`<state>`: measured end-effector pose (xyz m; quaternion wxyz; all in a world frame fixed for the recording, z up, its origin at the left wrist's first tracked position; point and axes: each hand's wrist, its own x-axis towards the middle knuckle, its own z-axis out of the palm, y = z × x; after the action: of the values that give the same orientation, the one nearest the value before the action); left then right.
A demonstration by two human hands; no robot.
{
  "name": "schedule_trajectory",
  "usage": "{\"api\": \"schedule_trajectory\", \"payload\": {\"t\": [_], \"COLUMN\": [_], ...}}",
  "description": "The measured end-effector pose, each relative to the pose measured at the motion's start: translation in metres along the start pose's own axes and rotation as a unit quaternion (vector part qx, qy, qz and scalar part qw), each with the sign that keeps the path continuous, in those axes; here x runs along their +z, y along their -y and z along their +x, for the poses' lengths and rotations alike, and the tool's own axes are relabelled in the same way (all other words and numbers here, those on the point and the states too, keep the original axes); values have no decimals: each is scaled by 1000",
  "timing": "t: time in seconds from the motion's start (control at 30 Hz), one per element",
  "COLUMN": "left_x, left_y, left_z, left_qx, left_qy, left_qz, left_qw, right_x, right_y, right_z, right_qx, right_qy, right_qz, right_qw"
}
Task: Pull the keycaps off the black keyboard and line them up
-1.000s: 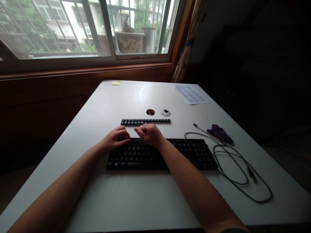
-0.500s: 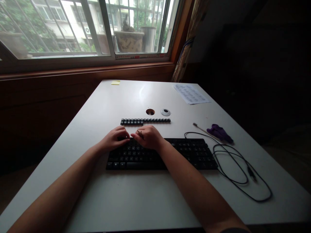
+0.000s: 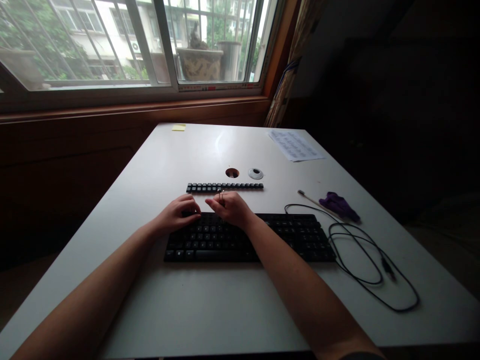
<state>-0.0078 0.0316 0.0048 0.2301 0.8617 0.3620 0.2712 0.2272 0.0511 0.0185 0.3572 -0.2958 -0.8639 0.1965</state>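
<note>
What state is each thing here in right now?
Keyboard: flat, partly covered
Loose keycaps: lined up in two rows
Left hand: curled at the keyboard's edge
Right hand: holding a thin pronged tool
Cable: loosely looped, USB plug unconnected
Desk hole: uncovered
Grommet cover: off
Purple cloth: crumpled
Papers: flat

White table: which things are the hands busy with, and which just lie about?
Probably in use:
keyboard, at the left hand and right hand
key caps, lined up beyond
something thin in the right hand, unclear

Probably lying about:
yellow note
papers
white cover
purple cloth and thin stick, untouched, uncertain
</note>
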Motion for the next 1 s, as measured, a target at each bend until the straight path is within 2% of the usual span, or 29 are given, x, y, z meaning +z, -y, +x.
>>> {"api": "schedule_trajectory", "payload": {"t": [0.17,0.27,0.43,0.53,0.6,0.77,1.0], "left_x": [-1,-1,0,0,-1,-2,0], "left_y": [0,0,1,0,-1,-4,0], "left_z": [0,-1,0,0,0,0,0], "left_qx": [2,1,-2,1,-1,-6,1], "left_qy": [1,0,0,-3,-2,9,2], "left_qz": [0,-4,0,5,7,7,-1], "left_qw": [1000,1000,1000,1000,1000,1000,1000], "right_x": [-1,-2,-1,1,2,1,1], "right_y": [-6,-6,3,9,10,2,-4], "right_z": [1,1,-2,-4,-5,-3,0], "right_qx": [39,34,-28,-91,-106,-45,3], "right_qy": [1,5,8,27,28,-8,-24], "right_qz": [50,54,-29,-100,-124,-80,-20], "right_qw": [998,998,999,990,986,996,1000]}}
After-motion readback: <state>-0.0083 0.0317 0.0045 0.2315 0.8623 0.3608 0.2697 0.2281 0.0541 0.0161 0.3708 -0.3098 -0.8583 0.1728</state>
